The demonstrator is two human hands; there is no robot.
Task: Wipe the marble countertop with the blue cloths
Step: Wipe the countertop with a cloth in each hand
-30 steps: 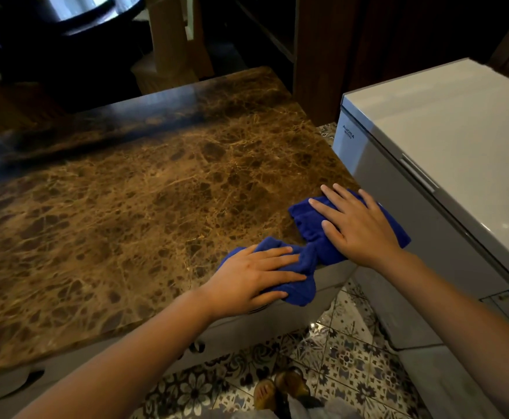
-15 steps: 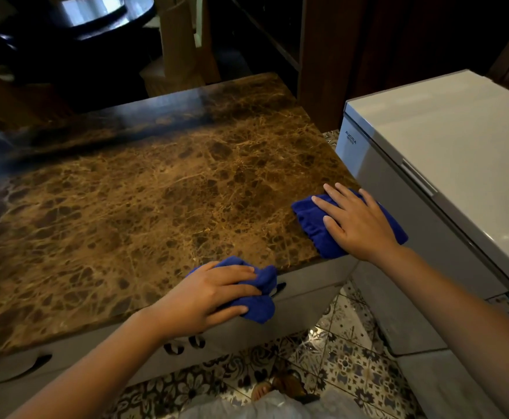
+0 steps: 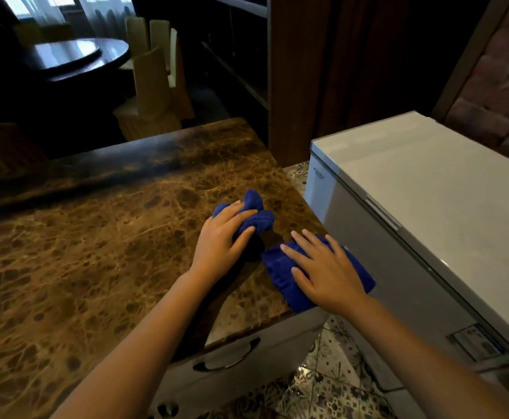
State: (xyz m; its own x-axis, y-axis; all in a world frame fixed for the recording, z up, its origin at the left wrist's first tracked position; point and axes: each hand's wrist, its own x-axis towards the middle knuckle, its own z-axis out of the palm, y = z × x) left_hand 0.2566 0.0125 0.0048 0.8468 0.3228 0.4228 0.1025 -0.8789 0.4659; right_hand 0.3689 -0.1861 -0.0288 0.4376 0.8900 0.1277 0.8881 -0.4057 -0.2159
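Note:
The brown veined marble countertop (image 3: pixel 90 255) fills the left and middle of the head view. My left hand (image 3: pixel 221 240) grips a bunched blue cloth (image 3: pixel 257 217) on the marble, a little in from the right edge. My right hand (image 3: pixel 322 269) lies flat, fingers spread, pressing a second, flatter blue cloth (image 3: pixel 280 275) against the near right corner of the countertop. That cloth hangs slightly over the right edge. The two cloths lie close together but apart.
A white chest freezer (image 3: pixel 428 207) stands right beside the countertop's right edge. Grey drawers with dark handles (image 3: pixel 226 356) sit under the front edge. Patterned floor tiles (image 3: pixel 322 385) lie below. A dark round table (image 3: pixel 75 58) and covered chairs (image 3: pixel 153 92) stand beyond the far edge.
My left hand has slid its cloth from the front edge away from me and rightward, close to the right hand. The right hand stays at the right corner. The camera has tilted up.

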